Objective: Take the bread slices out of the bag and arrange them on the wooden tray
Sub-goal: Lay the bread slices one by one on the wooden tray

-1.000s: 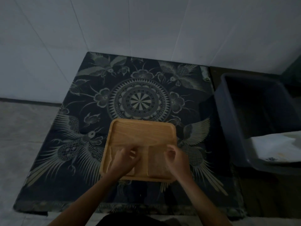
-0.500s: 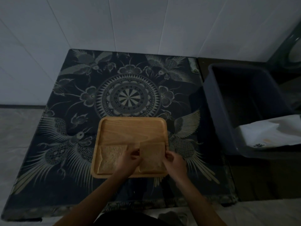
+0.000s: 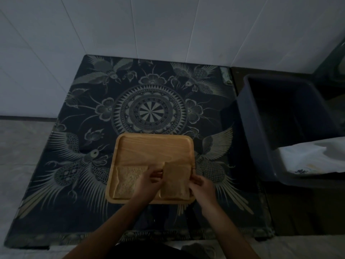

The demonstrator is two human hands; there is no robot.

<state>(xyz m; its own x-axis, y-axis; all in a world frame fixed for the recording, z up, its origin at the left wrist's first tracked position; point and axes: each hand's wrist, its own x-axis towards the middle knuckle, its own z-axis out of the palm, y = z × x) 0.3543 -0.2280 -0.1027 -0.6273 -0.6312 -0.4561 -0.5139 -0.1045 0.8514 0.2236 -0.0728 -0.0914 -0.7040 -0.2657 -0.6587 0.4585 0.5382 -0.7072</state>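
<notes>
Right bread slice [image 3: 176,181] lies flat in near-right corner of wooden tray [image 3: 155,146]; left bread slice [image 3: 127,181] flat in near-left corner. Likely light, soft, crumbly, easily torn: best taken by opposite edges, light pinch. Left hand [image 3: 149,181] grip pinches right slice's left edge; right hand [image 3: 200,184] grip pinches its right edge. Tray on patterned cloth [image 3: 74,165] over counter; white bag [image 3: 309,157] in dark bin [image 3: 261,146] at right. Versus half second earlier: hands, slices much same; view slightly shifted.
</notes>
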